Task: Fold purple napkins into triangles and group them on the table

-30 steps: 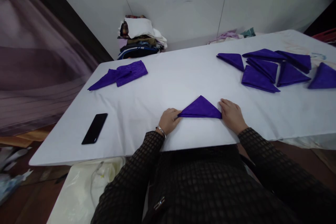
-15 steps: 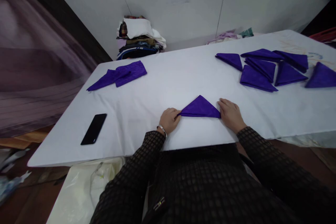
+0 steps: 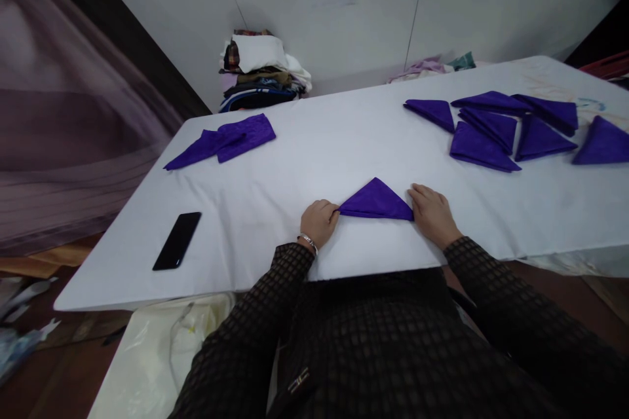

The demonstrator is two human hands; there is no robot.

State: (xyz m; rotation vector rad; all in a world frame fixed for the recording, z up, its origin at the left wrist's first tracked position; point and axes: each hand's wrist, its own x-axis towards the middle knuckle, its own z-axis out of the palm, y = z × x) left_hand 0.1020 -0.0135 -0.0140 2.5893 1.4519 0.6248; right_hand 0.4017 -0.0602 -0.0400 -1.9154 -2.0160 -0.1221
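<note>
A purple cloth napkin, folded into a triangle, lies on the white-covered table in front of me, its peak pointing away. My left hand pinches its left corner. At the right corner, my right hand has its fingers closed, with the thumb side against the cloth. Farther right lie several more folded purple napkins, mostly triangular and partly overlapping. Two purple cloths, one across the other, rest at the far left.
A black phone lies near the table's left front. Behind the table is a stack of folded clothes, with more cloth to the right. A pale bin stands below the front edge. A curtain hangs at left.
My left hand has shifted very slightly at the napkin's left corner. The napkin and my right hand stay in practically the same place.
</note>
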